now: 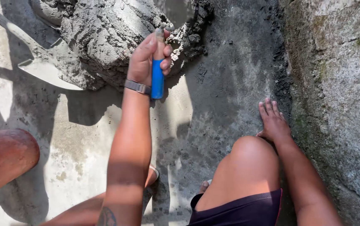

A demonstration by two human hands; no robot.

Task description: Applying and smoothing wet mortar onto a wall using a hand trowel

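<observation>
My left hand is shut around the blue handle of a trowel. The tool's front end is pushed into a heap of wet grey mortar, and its blade is hidden in the mix. A band sits on that wrist. My right hand lies flat on the dark, damp concrete ground, fingers spread, holding nothing, close to the foot of a rough wall. My bent right knee is just behind that hand.
A shovel lies with its blade against the left side of the mortar heap. A rust-brown rounded object juts in from the left edge. A rough concrete wall runs down the right side. The sunlit concrete ground is pale.
</observation>
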